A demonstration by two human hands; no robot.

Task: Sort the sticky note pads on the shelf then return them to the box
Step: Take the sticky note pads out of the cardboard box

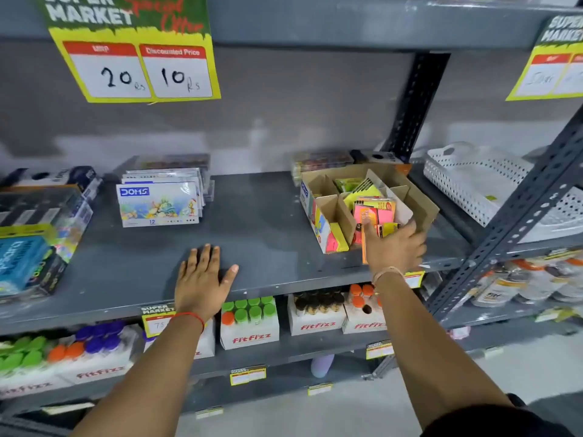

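Right hand (392, 246) grips sticky note pads (375, 216) at the box (422, 206) front, apparently loading them. Left hand (202, 279), left of the box, lies spread flat on the shelf (268, 247), likely bracing.

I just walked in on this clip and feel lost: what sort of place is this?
Most likely a supermarket aisle, in the stationery part. Yellow price signs headed "Super Market" show an MRP and a discounted price, grey metal shelving carries small price tags, and boxed goods such as DOMS colour sets stand on display.

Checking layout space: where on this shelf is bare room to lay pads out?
Bare shelf runs between the DOMS packs and the cardboard box, with the left hand flat at its front. The box, under the right hand, is crowded.
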